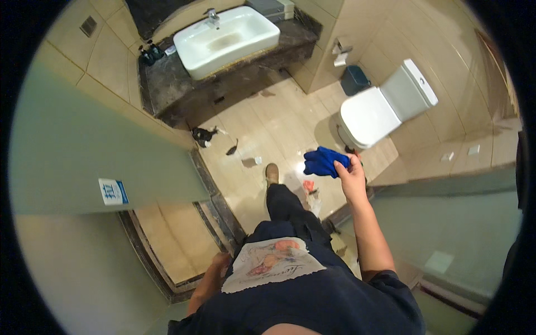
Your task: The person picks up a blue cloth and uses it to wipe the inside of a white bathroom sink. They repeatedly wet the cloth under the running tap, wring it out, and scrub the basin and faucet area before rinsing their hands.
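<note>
The right hand (pixel 352 177) is raised ahead of the body, forearm running up from the 5 o'clock area toward frame centre, elbow bent, wrist straight. Its fingers are curled closed around a bunched blue cloth (pixel 325 162), which projects from the fist toward 10 o'clock and hangs clear of the floor, between the hand and the toilet (pixel 385 106). The cloth is crumpled; only 1 end is inside the grip, the rest is free.

The left hand (pixel 219 262) hangs low beside the left hip at about 7 o'clock, arm straight down along the body. It is partly hidden by the shirt edge, so whether its fingers are open or closed cannot be told; nothing is seen in it.

1 foot in a tan shoe (pixel 272 173) is planted on the wet beige tiled floor (pixel 279 123), just to the 9 o'clock side of the cloth. Scattered debris (pixel 204 135) lies on the tiles toward 11 o'clock. A white washbasin (pixel 226 39) sits on a dark stone counter at 12 o'clock. A dark waste bin (pixel 354 80) stands near the toilet at 1 o'clock.
</note>
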A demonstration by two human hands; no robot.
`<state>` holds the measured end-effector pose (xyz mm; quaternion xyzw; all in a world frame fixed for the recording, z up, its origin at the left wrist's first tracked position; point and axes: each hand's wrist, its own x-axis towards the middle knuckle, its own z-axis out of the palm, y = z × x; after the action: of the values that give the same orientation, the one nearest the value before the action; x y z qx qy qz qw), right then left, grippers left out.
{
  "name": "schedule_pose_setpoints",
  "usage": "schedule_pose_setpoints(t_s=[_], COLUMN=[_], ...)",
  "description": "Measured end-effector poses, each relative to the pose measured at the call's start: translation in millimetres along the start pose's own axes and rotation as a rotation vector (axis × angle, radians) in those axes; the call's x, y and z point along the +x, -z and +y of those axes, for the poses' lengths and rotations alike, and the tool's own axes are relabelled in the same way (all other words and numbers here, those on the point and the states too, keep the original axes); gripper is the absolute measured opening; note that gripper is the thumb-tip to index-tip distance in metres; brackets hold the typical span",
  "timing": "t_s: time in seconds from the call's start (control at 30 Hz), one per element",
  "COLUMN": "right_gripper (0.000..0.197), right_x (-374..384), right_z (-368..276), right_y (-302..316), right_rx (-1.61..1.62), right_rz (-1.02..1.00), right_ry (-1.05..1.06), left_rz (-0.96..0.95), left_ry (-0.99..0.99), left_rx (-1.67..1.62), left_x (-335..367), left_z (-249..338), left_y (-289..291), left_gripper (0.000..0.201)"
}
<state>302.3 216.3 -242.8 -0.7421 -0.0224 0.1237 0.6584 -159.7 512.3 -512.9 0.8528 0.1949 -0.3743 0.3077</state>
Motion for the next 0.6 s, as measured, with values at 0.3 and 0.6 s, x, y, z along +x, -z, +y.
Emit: schedule_pose_setpoints(t_s=[0.3,0.6], right_gripper=[0.014,0.020], right_x=[198,352], right_z=[-10,-153], right_y=[-81,-208], right_rx=[-0.076,0.090], right_rz=[-0.107,-0.334], right_ry=[0.021,0.094], left_rz=[0.085,0.751], left_ry=[0.178,0.121], left_rx=[-0.178,-1.070], left_x=[116,210], left_z=[12,68], left_y=[156,383], left_gripper=[0.035,0.040])
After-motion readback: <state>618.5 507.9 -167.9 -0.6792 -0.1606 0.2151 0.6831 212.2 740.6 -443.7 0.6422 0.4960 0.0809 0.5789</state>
